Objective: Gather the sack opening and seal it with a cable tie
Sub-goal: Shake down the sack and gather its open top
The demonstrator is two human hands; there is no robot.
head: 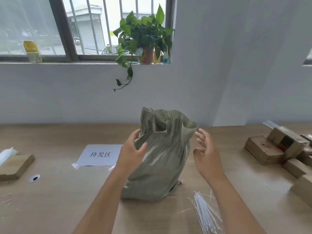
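A grey-green woven sack [160, 159] stands upright in the middle of the wooden table [67, 200], its mouth loosely crumpled and partly open at the top. My left hand [131, 151] is cupped against the sack's left side below the mouth, fingers apart. Just right of the sack hovers my right hand [205, 149], fingers spread, near the mouth's right edge but apart from it. A bundle of white cable ties [205, 213] lies on the table at the front right.
A taped paper label [100, 155] lies left of the sack. Wooden blocks [276, 149] are piled at the right, a wooden block [15, 166] with a white bag at the left. A potted plant [145, 41] sits on the windowsill behind.
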